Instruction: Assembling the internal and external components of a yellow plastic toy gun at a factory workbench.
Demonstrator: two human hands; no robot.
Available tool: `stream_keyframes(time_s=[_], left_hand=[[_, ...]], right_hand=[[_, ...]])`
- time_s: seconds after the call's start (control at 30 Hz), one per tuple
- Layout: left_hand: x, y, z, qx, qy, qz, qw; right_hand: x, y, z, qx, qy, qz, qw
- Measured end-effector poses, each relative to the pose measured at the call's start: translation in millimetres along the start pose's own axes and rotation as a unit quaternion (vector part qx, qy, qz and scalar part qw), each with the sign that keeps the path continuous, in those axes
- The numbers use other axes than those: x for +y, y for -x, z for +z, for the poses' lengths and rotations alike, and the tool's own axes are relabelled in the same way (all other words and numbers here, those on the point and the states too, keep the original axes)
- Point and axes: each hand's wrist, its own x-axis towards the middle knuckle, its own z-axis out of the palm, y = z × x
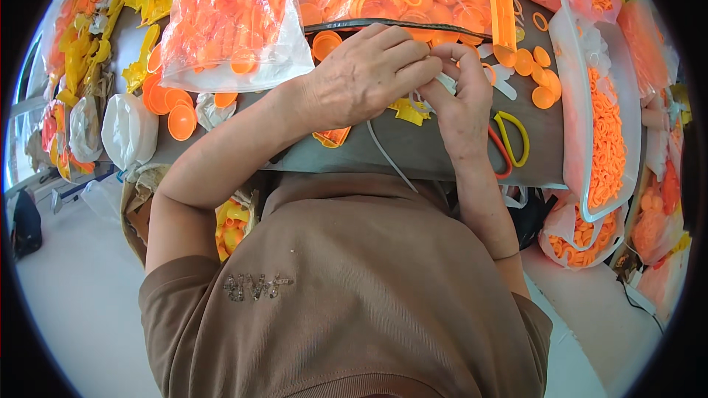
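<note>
My left hand (376, 70) and my right hand (468, 99) meet above the near part of the table, fingers curled and fingertips together. Between them shows a bit of a small whitish thing (447, 83), mostly hidden by the fingers, so its kind is unclear. Just below lies a yellow plastic piece (410, 111). A thin white cord (387, 153) hangs down over the table edge under my hands. Beside my right wrist lies a hand tool (525, 149) with one yellow and one red handle; its working end is hidden.
Clear bags of orange plastic parts (236, 15) fill the far side. Orange round cups (181, 122) lie at left, and orange discs (543, 97) at right. A clear tub (577, 133) holding small orange rings stands at the right edge. Yellow parts (147, 59) are heaped at far left.
</note>
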Motion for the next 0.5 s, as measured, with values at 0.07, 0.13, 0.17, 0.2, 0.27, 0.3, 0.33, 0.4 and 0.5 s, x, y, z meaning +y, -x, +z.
stream_keyframes(time_s=[0.07,0.13,0.17,0.2,0.27,0.3,0.33,0.4,0.5], left_hand=[[0.3,0.4,-0.8,-0.013,0.018,0.000,1.000],[-0.1,1.5,-0.7,-0.027,0.036,-0.001,0.999],[-1.7,2.1,-0.1,-0.010,0.036,-0.012,0.999],[-2.4,3.1,0.1,0.007,0.037,-0.023,0.999],[-0.5,5.0,0.1,0.029,0.058,-0.048,0.997],[0.4,6.4,-0.3,0.052,0.076,-0.074,0.993],[1.6,9.0,-1.6,0.053,0.091,-0.087,0.991],[3.4,13.9,0.8,0.067,0.097,-0.098,0.988],[7.1,20.2,8.0,0.088,0.107,-0.121,0.983]], right_hand=[[-2.3,0.0,-2.1,-0.018,-0.001,0.031,0.999],[-0.9,0.0,-4.0,-0.047,0.025,0.002,0.999],[-1.6,0.8,-6.7,-0.045,0.024,0.003,0.999],[-3.2,1.5,-11.8,-0.077,-0.031,0.016,0.996],[-4.1,3.1,-30.5,-0.118,-0.100,0.037,0.987],[-4.9,4.0,-39.4,-0.114,-0.100,0.038,0.988],[-5.7,6.0,-46.7,-0.125,0.102,-0.074,0.984],[2.5,9.8,-49.3,-0.150,0.328,-0.198,0.912],[19.1,15.7,-37.1,-0.165,0.400,-0.207,0.878]])
